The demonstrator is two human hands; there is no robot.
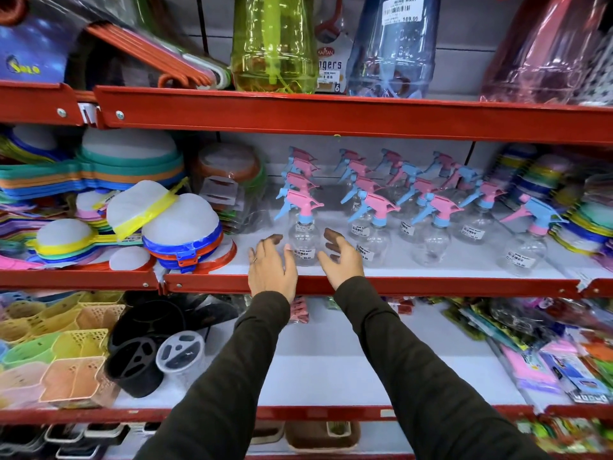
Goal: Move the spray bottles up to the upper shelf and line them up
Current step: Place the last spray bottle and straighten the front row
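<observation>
Several clear spray bottles with pink and blue trigger heads stand in rows on the white shelf [381,270] with a red front lip. The front-left bottle [303,239] stands between my hands. My left hand [270,265] is just left of it, fingers spread, not gripping. My right hand [341,255] is just right of it, fingers curled and apart, holding nothing. More bottles [431,234] stand to the right, the last one [527,240] with a blue head. Both sleeves are dark.
Stacked colourful sieves [179,234] crowd the shelf's left end, stacked plastic plates [583,214] its right end. Large green [273,44] and blue [394,48] bottles stand on the shelf above. Baskets [66,366] and black cups [136,363] sit on the lower shelf.
</observation>
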